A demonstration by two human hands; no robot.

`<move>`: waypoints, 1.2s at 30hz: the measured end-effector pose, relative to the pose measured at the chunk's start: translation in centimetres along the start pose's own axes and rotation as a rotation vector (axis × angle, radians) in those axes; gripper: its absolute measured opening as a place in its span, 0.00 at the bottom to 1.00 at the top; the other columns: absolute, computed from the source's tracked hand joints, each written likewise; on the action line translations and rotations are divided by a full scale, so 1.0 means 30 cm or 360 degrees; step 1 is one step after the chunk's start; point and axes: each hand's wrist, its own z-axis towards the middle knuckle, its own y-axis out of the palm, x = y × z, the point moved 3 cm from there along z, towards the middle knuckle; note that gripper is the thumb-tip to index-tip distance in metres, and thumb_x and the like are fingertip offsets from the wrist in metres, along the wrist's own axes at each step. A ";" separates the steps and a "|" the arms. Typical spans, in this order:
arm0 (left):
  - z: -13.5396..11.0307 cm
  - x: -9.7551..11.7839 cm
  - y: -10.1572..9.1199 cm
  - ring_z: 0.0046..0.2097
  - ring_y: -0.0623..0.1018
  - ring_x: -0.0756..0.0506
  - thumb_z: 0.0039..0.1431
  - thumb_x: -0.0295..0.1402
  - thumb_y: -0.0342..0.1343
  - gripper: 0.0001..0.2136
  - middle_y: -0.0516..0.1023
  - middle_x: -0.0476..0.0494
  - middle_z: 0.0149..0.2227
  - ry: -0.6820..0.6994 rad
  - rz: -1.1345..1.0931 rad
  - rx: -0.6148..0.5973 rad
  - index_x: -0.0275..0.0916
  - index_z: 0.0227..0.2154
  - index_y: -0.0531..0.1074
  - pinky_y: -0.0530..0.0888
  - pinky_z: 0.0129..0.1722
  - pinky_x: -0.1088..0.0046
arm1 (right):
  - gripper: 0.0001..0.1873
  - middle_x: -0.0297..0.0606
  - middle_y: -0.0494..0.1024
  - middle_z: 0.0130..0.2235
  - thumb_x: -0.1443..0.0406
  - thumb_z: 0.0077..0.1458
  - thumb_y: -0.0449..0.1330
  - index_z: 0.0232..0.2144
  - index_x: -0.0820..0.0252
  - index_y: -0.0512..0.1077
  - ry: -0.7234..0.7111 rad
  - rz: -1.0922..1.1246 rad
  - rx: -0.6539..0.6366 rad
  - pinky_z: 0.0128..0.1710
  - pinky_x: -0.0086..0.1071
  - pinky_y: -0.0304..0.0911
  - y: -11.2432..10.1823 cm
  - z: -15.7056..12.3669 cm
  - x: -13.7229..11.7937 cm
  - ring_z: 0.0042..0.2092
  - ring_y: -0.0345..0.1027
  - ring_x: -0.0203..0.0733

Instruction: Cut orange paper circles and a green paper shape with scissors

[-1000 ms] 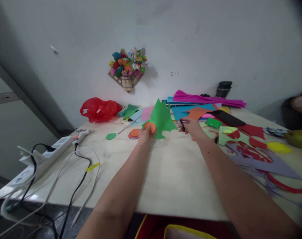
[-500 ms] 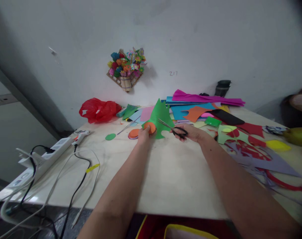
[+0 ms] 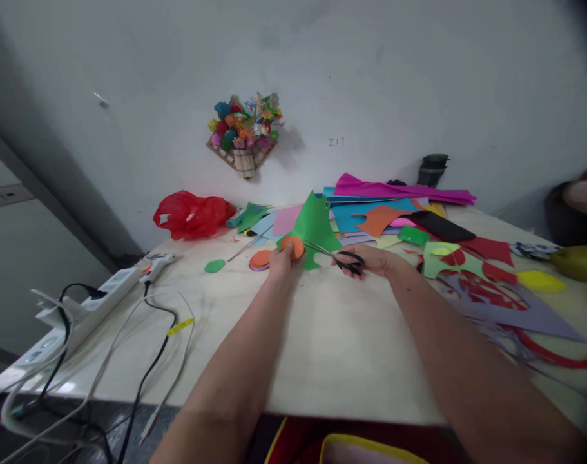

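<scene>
My left hand (image 3: 282, 256) is closed, pinching an orange paper disc (image 3: 293, 247) against a green sheet of paper (image 3: 313, 222). My right hand (image 3: 365, 256) is closed round the black handles of a pair of scissors (image 3: 350, 261). The scissor blades point left, at the green sheet near the orange disc's right edge. Beside my left hand another orange disc (image 3: 261, 259) lies on the table, over discs of other colours. Farther left lies a green disc (image 3: 214, 265).
Coloured paper sheets (image 3: 370, 219) and paper scraps (image 3: 486, 290) spread over the back and right. A red plastic bag (image 3: 191, 216), a glue gun (image 3: 155, 265) and a white power strip (image 3: 87, 312) with cables sit left. A paper-flower decoration (image 3: 245, 132) hangs on the wall.
The scissor blades have dropped slightly and come closer to the orange disc's edge. The green sheet has shifted a little. Both hands keep their hold.
</scene>
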 end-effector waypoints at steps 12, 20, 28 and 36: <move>-0.012 -0.016 0.021 0.32 0.81 0.45 0.65 0.23 0.58 0.05 0.80 0.42 0.30 0.0002 0.0052 -0.0144 0.35 0.33 0.75 0.82 0.40 0.67 | 0.20 0.35 0.77 0.22 0.50 0.54 0.69 0.32 0.59 0.73 0.0007 -0.0059 0.0031 0.16 0.26 0.54 0.034 0.017 -0.008 0.20 0.66 0.34; -0.004 -0.035 0.023 0.33 0.82 0.45 0.64 0.22 0.60 0.04 0.81 0.41 0.31 0.0003 0.0062 -0.0202 0.32 0.33 0.76 0.82 0.44 0.64 | 0.21 0.35 0.77 0.22 0.48 0.53 0.70 0.31 0.59 0.73 -0.0004 -0.0011 0.0091 0.17 0.25 0.52 0.057 0.024 -0.020 0.20 0.67 0.35; -0.014 -0.038 0.032 0.34 0.83 0.43 0.62 0.21 0.62 0.03 0.81 0.42 0.29 -0.0014 0.0004 -0.0208 0.34 0.33 0.76 0.84 0.43 0.63 | 0.22 0.34 0.76 0.21 0.48 0.53 0.70 0.28 0.59 0.72 -0.0074 0.0000 0.0168 0.17 0.25 0.54 0.094 0.025 -0.045 0.19 0.65 0.33; -0.019 -0.037 0.039 0.33 0.84 0.43 0.61 0.21 0.63 0.03 0.81 0.41 0.29 -0.0032 -0.0043 -0.0191 0.33 0.33 0.76 0.83 0.40 0.64 | 0.27 0.34 0.75 0.21 0.44 0.50 0.73 0.24 0.59 0.69 -0.0108 -0.0017 0.0233 0.16 0.25 0.54 0.095 0.052 -0.023 0.19 0.65 0.32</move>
